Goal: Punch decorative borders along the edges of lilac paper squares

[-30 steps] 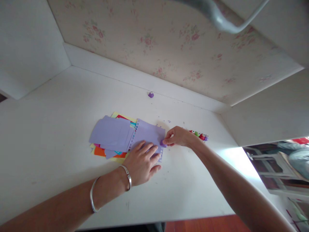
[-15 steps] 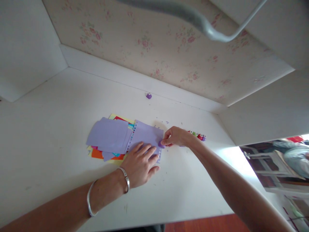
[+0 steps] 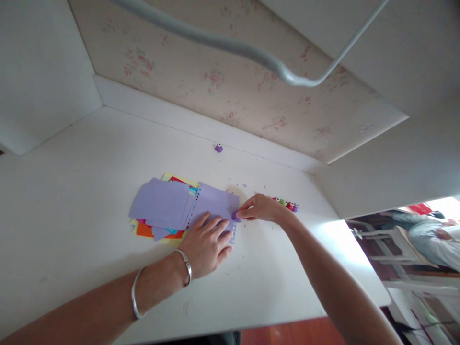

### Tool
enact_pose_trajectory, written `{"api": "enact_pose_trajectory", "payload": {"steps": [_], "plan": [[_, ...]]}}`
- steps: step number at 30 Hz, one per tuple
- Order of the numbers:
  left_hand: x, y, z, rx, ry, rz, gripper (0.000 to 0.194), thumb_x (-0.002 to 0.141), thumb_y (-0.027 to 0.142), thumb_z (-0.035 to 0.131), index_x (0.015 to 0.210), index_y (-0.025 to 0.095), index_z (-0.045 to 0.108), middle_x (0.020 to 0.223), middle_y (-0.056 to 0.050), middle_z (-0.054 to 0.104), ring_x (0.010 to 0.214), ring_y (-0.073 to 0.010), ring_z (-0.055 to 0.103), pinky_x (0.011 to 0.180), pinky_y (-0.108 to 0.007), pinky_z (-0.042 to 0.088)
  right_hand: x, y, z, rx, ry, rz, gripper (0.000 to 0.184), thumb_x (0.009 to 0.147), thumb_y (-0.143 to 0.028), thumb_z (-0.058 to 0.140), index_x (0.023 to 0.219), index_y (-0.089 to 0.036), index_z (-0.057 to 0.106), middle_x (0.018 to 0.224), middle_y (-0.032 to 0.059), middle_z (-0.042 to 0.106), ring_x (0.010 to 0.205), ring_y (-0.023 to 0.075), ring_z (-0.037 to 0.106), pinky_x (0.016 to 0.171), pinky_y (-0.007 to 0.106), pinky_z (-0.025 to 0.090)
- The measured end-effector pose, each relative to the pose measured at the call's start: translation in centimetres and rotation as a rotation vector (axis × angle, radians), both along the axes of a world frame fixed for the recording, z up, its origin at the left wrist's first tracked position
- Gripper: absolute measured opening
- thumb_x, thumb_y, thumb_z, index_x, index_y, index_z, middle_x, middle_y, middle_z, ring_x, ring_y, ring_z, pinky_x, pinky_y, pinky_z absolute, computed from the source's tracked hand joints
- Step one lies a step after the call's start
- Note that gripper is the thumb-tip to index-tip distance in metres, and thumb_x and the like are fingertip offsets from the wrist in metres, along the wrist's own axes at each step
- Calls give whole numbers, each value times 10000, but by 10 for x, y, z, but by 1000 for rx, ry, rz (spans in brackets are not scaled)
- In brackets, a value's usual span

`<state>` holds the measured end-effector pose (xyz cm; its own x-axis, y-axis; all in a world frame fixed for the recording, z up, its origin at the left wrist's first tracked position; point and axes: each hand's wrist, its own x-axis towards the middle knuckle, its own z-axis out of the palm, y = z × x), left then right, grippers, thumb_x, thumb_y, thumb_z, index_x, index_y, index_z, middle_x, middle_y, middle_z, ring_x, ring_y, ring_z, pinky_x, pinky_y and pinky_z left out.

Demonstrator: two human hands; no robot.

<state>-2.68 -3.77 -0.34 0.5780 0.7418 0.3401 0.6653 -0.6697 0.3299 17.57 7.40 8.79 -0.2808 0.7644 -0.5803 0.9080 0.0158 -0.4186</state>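
My left hand (image 3: pixel 207 247), fingers stretched, lies flat on a light purple sheet of paper (image 3: pixel 215 199) and presses it to the desk. Small holes run down the sheet's left edge, and notches show along its right edge. At that right edge, my right hand (image 3: pixel 259 209) pinches a small purple paper punch (image 3: pixel 236 217), whose body is partly hidden by the fingers. Left of the sheet, a fanned pile of coloured papers (image 3: pixel 160 203) has purple sheets on top, with yellow, red, orange and blue ones peeking out.
Several red, green and purple punches (image 3: pixel 286 205) stand in a row beyond my right wrist. One more purple punch (image 3: pixel 219 148) sits near the back wall. Tiny paper bits (image 3: pixel 244 185) dot the white desk (image 3: pixel 89 268). A grey cable (image 3: pixel 251 53) hangs across the top.
My view has shifted slightly, so the scene sits a little lower and further left. Both hands keep their places on the paper, and the purple punch is still at its right edge.
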Motion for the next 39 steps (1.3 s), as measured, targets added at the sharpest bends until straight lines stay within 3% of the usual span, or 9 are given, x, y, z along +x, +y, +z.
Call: {"api": "enact_pose_trajectory", "payload": {"steps": [10, 17, 21, 28, 34, 39], "plan": [[0, 0, 3, -5, 4, -1, 320, 955, 412, 517, 1192, 230, 634, 1315, -75, 602, 1231, -256, 502, 1109, -500, 269, 29, -1, -17, -50, 78, -32, 276, 734, -450, 724, 903, -249, 808, 749, 35, 743, 707, 158, 659, 625, 246, 494], [0, 0, 2, -20, 5, -4, 317, 966, 406, 494, 1195, 234, 631, 1310, -71, 603, 1242, -257, 496, 1115, -504, 263, 46, -12, -11, -25, 49, 6, 259, 774, -435, 685, 878, -232, 809, 726, 48, 727, 671, 169, 639, 584, 257, 468], [1, 0, 2, -7, -7, 1, 312, 974, 403, 481, 1184, 236, 640, 1306, -70, 607, 1232, -254, 508, 1110, -503, 274, 49, -15, -5, 70, -49, 80, 230, 806, -411, 643, 833, -245, 800, 680, 24, 708, 633, 167, 624, 556, 259, 424], [2, 0, 1, 2, -1, 8, 301, 963, 371, 503, 1194, 237, 644, 1314, -73, 603, 1230, -252, 511, 1115, -494, 284, 52, -23, 0, 241, -77, 104, 248, 893, -364, 544, 875, -284, 778, 819, 7, 750, 764, 202, 673, 695, 300, 460], [2, 0, 0, -1, 12, 10, 301, 964, 376, 500, 1200, 251, 638, 1332, -60, 596, 1248, -252, 499, 1126, -498, 267, 53, -46, -13, 464, -162, 65, 302, 822, -379, 679, 1102, -278, 727, 1050, 51, 740, 858, 237, 673, 767, 342, 468], [3, 0, -1, -10, 24, 12, 299, 965, 378, 497, 1203, 259, 633, 1346, -51, 589, 1258, -251, 494, 1134, -500, 257, 51, -57, -21, 522, -156, 93, 211, 896, -329, 581, 1041, -299, 731, 1062, 39, 733, 906, 246, 672, 753, 340, 459]]}}
